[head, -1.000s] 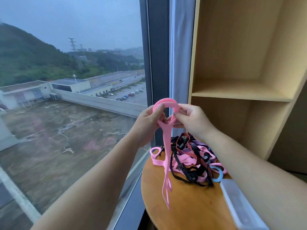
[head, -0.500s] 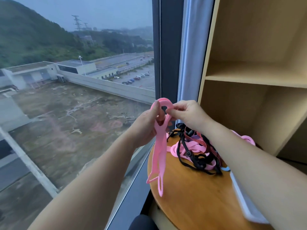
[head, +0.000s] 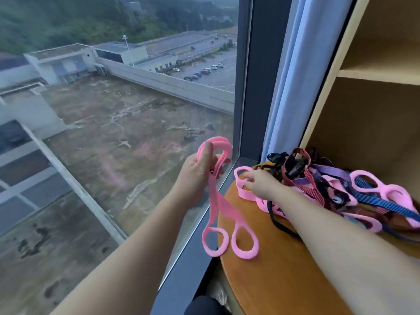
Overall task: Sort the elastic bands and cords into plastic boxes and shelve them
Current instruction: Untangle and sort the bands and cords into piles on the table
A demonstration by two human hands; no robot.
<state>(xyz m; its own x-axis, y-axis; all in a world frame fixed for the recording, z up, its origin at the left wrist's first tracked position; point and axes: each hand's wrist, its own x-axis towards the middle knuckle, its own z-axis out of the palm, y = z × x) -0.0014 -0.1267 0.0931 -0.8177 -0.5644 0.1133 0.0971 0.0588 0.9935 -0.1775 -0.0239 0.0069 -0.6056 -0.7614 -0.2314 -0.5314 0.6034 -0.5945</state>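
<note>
My left hand [head: 200, 171] grips a folded pink elastic band [head: 218, 210]; its two end loops hang down over the edge of the round wooden table [head: 272, 276]. My right hand [head: 259, 184] reaches to the pile's left end and pinches a second pink band [head: 241, 189] lying on the table. The pile of bands and cords [head: 336, 189] holds pink, purple, blue, dark red striped and black pieces, tangled together at the back of the table.
A wooden shelf unit [head: 375, 73] stands behind the pile at the right, with open compartments. A pale blue curtain [head: 293, 83] hangs beside the dark window frame [head: 247, 87]. The big window fills the left. No plastic box shows now.
My right hand let go of the folded pink band and dropped to the pile, taking a second pink band. My left hand moved left with the folded band. The view swung right.
</note>
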